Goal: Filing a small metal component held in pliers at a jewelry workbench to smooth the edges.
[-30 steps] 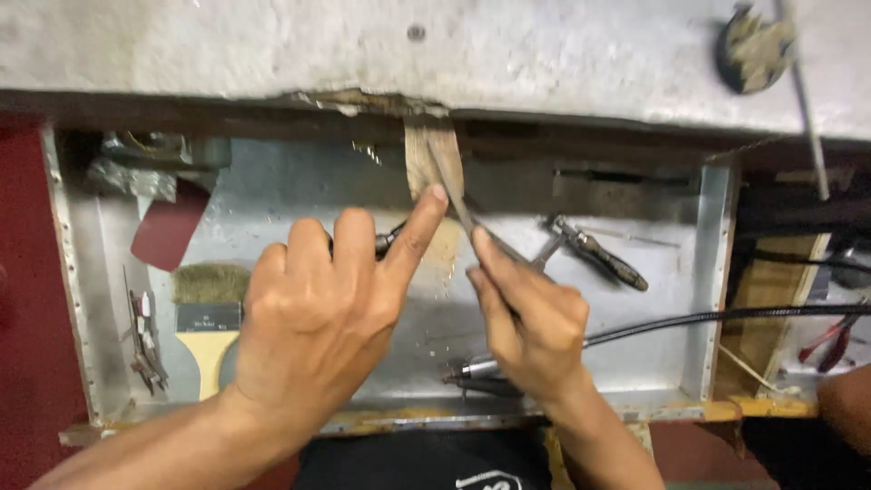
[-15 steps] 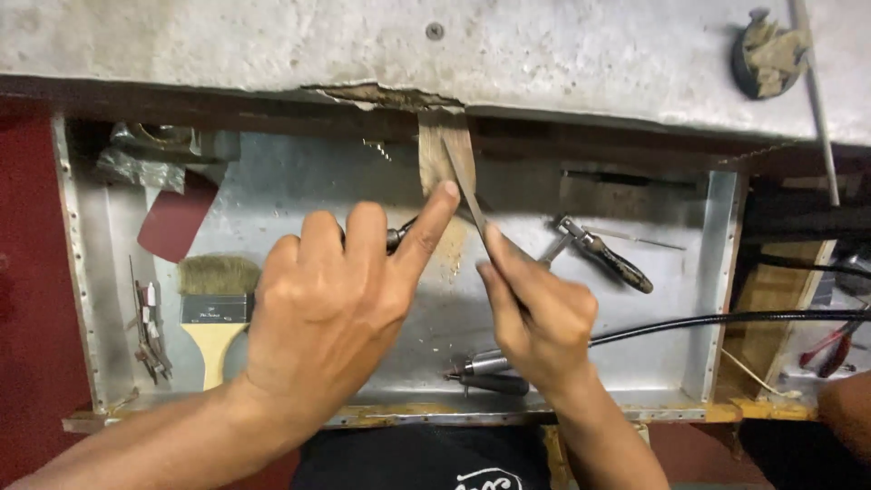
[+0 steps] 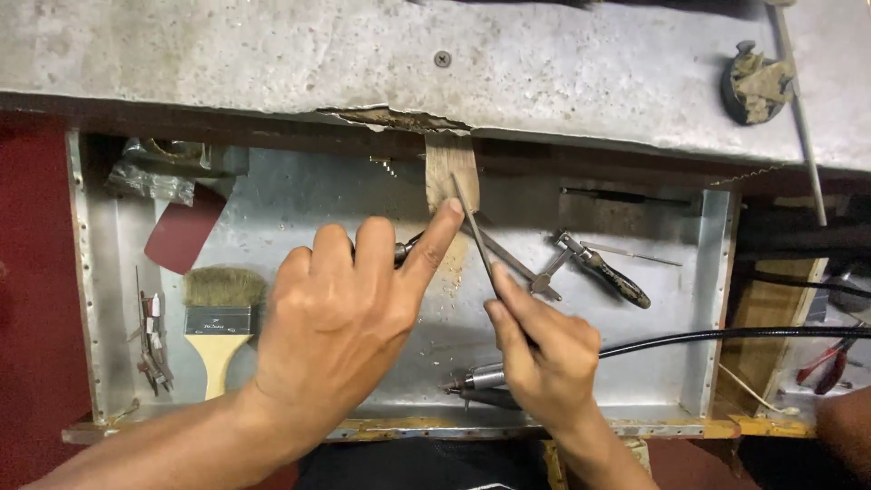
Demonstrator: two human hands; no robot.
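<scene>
My left hand [image 3: 349, 313] reaches over an open metal drawer [image 3: 299, 204], its index finger stretched to the foot of a small upright strip of wood [image 3: 451, 168] that stands under the grey bench top [image 3: 272, 54]. It seems to hold that strip steady, with a dark tool partly hidden under the fingers. My right hand [image 3: 544, 354] grips a thin metal file [image 3: 472, 227], whose tip leans against the wood strip just right of my left fingertip. Sawdust lies on the drawer floor below the strip.
In the drawer lie a flat paintbrush [image 3: 218, 322], a red sandpaper piece [image 3: 186, 227], pliers [image 3: 603, 268], small tools [image 3: 150, 340] at the left wall and a rotary handpiece [image 3: 481, 377] on a black cable [image 3: 726, 336]. Red-handled pliers [image 3: 826, 363] lie at the right.
The view has shifted so that the bench edge sits higher. Both hands stay at the wood strip; the file has slid slightly along it.
</scene>
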